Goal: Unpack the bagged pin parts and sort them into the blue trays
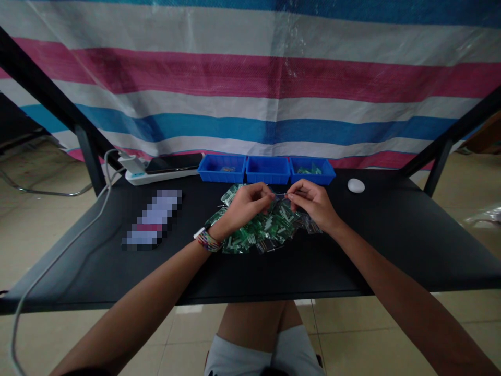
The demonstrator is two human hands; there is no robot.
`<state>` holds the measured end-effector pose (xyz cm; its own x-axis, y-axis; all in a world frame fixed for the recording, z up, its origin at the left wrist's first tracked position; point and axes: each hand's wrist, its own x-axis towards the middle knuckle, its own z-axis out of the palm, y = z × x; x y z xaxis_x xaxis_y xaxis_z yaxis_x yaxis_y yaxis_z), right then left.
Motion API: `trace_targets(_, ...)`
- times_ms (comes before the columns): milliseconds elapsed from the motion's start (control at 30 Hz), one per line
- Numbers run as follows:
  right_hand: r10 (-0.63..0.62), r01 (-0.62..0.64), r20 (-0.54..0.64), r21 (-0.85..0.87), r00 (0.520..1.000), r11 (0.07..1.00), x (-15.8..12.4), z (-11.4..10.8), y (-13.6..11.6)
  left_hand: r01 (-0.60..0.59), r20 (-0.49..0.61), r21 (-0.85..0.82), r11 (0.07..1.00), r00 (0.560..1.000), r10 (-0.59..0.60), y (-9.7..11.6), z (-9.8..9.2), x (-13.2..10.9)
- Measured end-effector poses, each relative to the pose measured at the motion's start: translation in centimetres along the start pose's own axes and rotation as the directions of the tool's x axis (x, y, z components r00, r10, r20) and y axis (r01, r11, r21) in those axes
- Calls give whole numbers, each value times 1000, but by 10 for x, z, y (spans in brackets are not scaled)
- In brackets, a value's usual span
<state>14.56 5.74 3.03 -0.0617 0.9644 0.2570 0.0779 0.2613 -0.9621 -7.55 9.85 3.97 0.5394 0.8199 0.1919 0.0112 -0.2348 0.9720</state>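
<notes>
Between my left hand (pixel 250 202) and my right hand (pixel 312 202) stretches a small clear plastic bag (pixel 279 196), with its edge pinched by the fingertips of both. What the bag contains is too small to make out. Under and around the hands lies a pile of small clear bags (pixel 250 237), many showing green and pale slim pieces. A few bags with dark, thin pieces lie at the pile's right and front. My left wrist wears a woven bracelet (pixel 209 241).
Behind the pile stand a left blue bin (pixel 222 176) with small pieces, a middle blue bin (pixel 268 178) and a right blue bin (pixel 312 178) with green bags. A white rounded object (pixel 356 185), a phone (pixel 175 163) on a white power strip (pixel 136 179), a cable (pixel 70 243) and a blurred-out item (pixel 154 216) surround them.
</notes>
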Motion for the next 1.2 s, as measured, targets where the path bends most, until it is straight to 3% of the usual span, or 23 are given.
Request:
trace_targets(233, -16, 16, -16, 10, 1000, 1000, 1, 0, -3, -52, 11, -27, 998, 999, 52, -2, -1, 1)
trace_targets(567, 90, -89, -2, 123, 996, 988, 0, 2, 3, -65, -14, 24, 998, 998, 66, 5, -1, -1)
trace_targets(933, 55, -50, -40, 105, 998, 993, 1, 3, 2, -34, -27, 33, 999, 999, 35, 4, -1, 0)
trace_targets(1067, -12, 19, -145, 49, 989, 999, 4, 0, 3, -54, -65, 67, 996, 996, 58, 1, -2, 1)
trace_targets(1200, -118, 107, -323, -52, 939, 993, 20, -7, 10, -82, -100, 169, 982, 990, 100, -4, -4, 2)
